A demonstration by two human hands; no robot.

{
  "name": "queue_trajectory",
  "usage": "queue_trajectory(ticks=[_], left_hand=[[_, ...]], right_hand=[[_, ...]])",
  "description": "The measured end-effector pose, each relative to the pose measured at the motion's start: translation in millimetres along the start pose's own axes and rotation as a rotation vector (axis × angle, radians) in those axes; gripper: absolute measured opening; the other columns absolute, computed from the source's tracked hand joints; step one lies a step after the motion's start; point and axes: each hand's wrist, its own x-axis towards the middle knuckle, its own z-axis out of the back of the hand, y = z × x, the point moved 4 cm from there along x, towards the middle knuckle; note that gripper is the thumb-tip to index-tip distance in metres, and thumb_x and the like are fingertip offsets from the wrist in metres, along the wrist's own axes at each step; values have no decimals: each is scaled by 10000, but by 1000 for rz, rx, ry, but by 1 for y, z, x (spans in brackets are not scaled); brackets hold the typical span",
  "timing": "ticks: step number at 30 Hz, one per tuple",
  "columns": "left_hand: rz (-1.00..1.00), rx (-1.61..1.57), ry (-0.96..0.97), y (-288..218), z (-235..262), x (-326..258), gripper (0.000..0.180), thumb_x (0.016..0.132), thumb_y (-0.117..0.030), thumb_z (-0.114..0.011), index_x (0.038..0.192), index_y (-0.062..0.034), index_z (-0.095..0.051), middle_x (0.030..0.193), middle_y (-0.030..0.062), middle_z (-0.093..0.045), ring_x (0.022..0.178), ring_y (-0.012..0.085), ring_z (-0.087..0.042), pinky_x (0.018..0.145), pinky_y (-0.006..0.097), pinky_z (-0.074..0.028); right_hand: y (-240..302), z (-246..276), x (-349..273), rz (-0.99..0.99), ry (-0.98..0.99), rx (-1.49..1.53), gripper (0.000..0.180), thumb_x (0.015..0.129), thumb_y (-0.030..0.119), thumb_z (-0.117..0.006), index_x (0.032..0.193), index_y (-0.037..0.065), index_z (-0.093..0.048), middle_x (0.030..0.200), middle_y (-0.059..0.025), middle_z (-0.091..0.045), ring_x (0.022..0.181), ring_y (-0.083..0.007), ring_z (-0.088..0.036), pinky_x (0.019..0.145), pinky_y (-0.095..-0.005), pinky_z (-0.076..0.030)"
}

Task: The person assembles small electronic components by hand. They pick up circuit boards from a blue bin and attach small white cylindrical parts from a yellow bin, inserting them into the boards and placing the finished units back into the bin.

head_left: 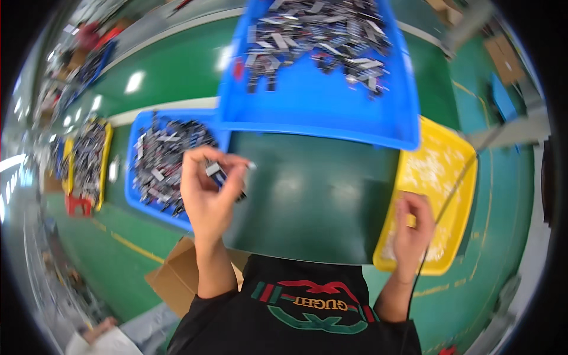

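Observation:
In front of me on the left, my left hand [207, 195] is raised with thumb and fingers closed round a small dark part with a silver-white end [216, 172]. A tiny whitish tip shows by its fingertips. My right hand [414, 228] is over the near left side of a yellow tray [471, 186] holding many small white pieces [426, 168]. Its fingers are curled in with thumb and index close together; whatever lies between them is hidden. Behind my left hand, a blue tray [133, 188] is heaped with similar dark and silver parts [168, 148].
A dark green worktop [307, 201] lies between my hands. A large blue bin [319, 115] with piled parts stands at its far edge. Near my right arm hangs a dark cable [452, 192]. An open cardboard box [177, 275] sits low left; a person's sleeve [109, 343] shows beyond it.

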Motion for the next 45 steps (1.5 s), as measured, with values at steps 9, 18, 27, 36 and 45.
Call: queue_trajectory(ticks=[9, 18, 27, 36, 45], left_hand=[[1, 618, -440, 12, 175, 29, 356, 894, -77, -643, 1230, -30, -536, 887, 58, -688, 723, 73, -586, 648, 214, -454], [-124, 1234, -253, -7, 168, 50, 340, 906, -243, -625, 1180, -44, -599, 1014, 180, -654, 949, 351, -615, 825, 436, -472], [-568, 985, 149, -17, -17, 69, 232, 825, -97, -652, 1050, -44, -637, 983, 156, -632, 949, 353, -573, 859, 425, -456], [-563, 835, 619, 17, -191, 97, 344, 826, -92, -637, 1164, -69, -570, 1000, 172, -617, 994, 378, -592, 837, 458, -492], [-1036, 1131, 770, 42, -255, 109, 199, 816, -95, -566, 1008, -102, -620, 963, 94, -585, 900, 250, -639, 727, 376, -554]], right_hand=[[-39, -5, -7, -38, 175, -455, 323, 843, -60, -564, 1163, -39, -601, 1063, -181, -535, 965, -371, -558, 824, -415, -464], [-47, -3, -7, -128, 135, -371, 141, 821, -73, -582, 956, -34, -599, 928, -164, -562, 839, -353, -571, 742, -394, -473], [-47, 2, -2, -28, 93, -360, 126, 768, -72, -597, 868, -2, -567, 879, -180, -546, 794, -394, -565, 700, -426, -468], [-41, 10, -3, 30, 43, -336, 98, 764, -25, -623, 844, 12, -579, 840, -150, -532, 776, -355, -571, 685, -415, -479], [-53, 12, -10, 45, 6, -293, 148, 742, -40, -648, 852, 25, -574, 878, -125, -526, 828, -328, -573, 731, -394, -483]])
